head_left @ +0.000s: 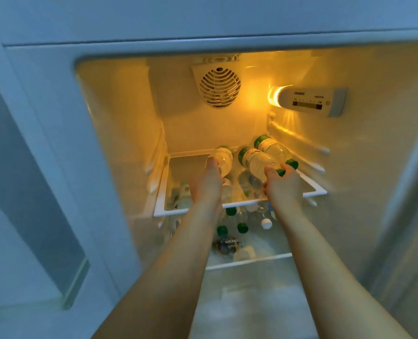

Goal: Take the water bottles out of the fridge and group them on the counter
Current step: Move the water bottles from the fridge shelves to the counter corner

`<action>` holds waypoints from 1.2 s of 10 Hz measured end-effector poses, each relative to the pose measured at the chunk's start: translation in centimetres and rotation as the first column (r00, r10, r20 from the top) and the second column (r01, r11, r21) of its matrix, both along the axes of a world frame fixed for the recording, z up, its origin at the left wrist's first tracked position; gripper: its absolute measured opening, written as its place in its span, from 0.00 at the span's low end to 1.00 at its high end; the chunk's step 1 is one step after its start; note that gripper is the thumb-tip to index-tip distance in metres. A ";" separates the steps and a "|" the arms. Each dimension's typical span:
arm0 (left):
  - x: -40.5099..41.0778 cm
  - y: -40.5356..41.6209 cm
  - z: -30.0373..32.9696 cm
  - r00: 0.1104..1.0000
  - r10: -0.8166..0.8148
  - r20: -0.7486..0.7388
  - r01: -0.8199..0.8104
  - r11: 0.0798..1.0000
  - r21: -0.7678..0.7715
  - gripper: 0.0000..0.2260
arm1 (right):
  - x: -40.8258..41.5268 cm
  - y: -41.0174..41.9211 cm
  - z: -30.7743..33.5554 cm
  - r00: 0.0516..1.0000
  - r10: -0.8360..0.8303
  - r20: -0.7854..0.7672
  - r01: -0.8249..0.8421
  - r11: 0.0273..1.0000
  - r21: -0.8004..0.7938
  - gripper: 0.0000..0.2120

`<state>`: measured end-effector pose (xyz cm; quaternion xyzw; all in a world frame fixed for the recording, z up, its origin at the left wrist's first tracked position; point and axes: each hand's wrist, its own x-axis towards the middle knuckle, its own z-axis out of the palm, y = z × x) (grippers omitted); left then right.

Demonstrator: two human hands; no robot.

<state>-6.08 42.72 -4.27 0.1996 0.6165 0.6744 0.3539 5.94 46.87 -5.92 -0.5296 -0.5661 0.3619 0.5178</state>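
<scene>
1. Two hands reach into the open fridge (pixel 120 123) at the middle of the frame.
2. Left hand (pixel 206 184): its fingers curl round the neck end of a bottle (pixel 221 160) lying on the glass shelf (pixel 239 204).
3. Right hand (pixel 282 183): its fingers pinch the green-capped end of a second bottle (pixel 257 160), also lying on the shelf.
4. A third bottle (pixel 275 149) lies just beside it, toward the right wall.
5. More bottles (pixel 232 216) show below the shelf, blurred through the glass.
6. Upper centre holds a round fan grille (pixel 219 87); upper right, a lit control panel (pixel 308 100).
</scene>
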 end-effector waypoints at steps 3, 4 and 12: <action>3.8 -13.1 1.4 0.981 0.178 -0.078 -0.175 0.984 0.047 0.15 | 2.7 -10.9 -0.1 0.976 0.014 -0.217 -0.033 0.996 -0.083 0.26; 4.4 -17.1 1.7 0.966 0.226 -0.127 -0.217 0.973 0.085 0.15 | 3.9 -14.4 0.1 0.964 0.035 -0.265 -0.056 0.996 -0.072 0.30; 5.5 -50.9 0.9 0.350 -0.052 -0.935 -0.658 0.697 -0.285 0.19 | 5.1 -39.5 0.9 0.806 0.259 0.532 -0.384 0.913 0.137 0.12</action>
